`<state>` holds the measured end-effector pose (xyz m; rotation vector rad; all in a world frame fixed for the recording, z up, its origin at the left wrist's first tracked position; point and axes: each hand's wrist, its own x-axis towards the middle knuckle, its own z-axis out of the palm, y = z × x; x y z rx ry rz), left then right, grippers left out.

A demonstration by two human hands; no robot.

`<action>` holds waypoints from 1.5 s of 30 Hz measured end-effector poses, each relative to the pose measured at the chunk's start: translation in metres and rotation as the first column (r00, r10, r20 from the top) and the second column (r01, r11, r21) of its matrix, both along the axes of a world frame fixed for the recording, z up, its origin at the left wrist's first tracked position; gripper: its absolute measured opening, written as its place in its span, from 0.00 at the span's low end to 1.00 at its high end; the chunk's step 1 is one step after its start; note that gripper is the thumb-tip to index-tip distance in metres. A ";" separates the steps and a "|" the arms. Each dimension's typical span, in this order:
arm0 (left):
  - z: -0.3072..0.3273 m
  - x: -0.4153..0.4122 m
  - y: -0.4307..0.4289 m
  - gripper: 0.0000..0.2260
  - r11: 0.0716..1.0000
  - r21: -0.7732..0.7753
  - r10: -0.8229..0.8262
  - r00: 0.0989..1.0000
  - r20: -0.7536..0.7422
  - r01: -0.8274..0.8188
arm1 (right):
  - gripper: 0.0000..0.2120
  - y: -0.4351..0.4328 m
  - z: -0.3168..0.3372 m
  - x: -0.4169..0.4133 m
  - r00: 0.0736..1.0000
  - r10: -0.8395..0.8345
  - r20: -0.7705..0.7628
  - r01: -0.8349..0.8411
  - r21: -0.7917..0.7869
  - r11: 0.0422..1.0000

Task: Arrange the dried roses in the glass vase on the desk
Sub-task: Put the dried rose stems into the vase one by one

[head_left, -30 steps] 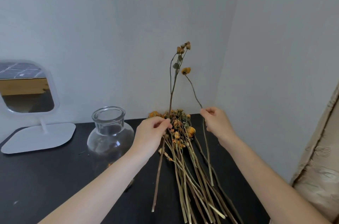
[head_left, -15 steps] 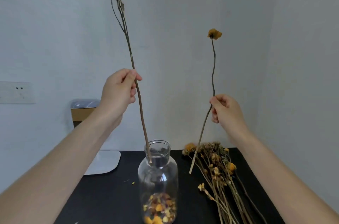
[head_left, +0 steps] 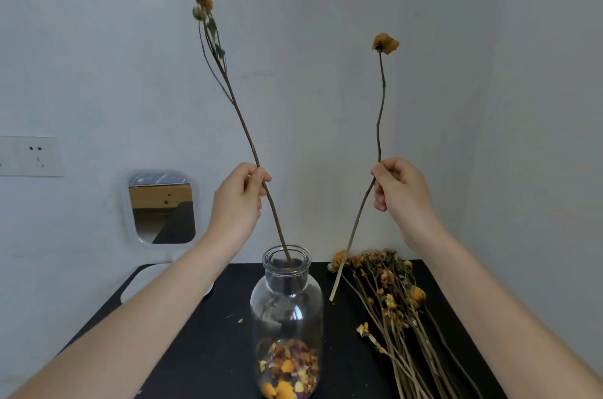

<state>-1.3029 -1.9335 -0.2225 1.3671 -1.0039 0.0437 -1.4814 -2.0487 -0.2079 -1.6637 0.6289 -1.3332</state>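
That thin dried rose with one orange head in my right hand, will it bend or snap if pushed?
Probably stiff, not floppy: the thin dried rose with one orange head stands upright above the right hand without drooping. Likely light, since a pinch holds it. Possibly brittle: the stem looks dry and kinked, and a petal fleck lies on the black desk.

A single wide-angle view comes from the person's head, facing forward and slightly down into a corner of pale grey walls [head_left: 98, 39]. It sits close over the black table [head_left: 202, 333]. The clear round-bodied glass vase [head_left: 287, 300] stands low at centre, its base at the bottom edge. Both forearms enter from the bottom corners, with the left hand [head_left: 239, 199] and right hand [head_left: 399, 193] at mid-height. The left hand's branching dried rose stem [head_left: 235, 98] reaches almost to the top edge. The right hand's single-bloom dried rose stem [head_left: 380, 111] ends lower.
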 end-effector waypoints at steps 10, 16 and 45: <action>-0.070 0.006 0.018 0.06 0.950 0.313 -0.029 0.996 0.081 0.002 | 0.08 0.000 -0.012 0.021 0.999 0.016 0.028 -0.017 0.038 0.999; -0.075 0.005 0.022 0.09 0.928 0.339 -0.114 0.984 -0.134 0.154 | 0.09 0.002 -0.005 0.026 0.994 0.025 0.102 -0.028 0.028 0.999; -0.128 -0.030 0.003 0.22 0.945 0.283 -0.155 0.986 -0.057 0.165 | 0.02 0.022 -0.058 0.029 0.869 0.323 -0.374 -0.330 0.048 0.943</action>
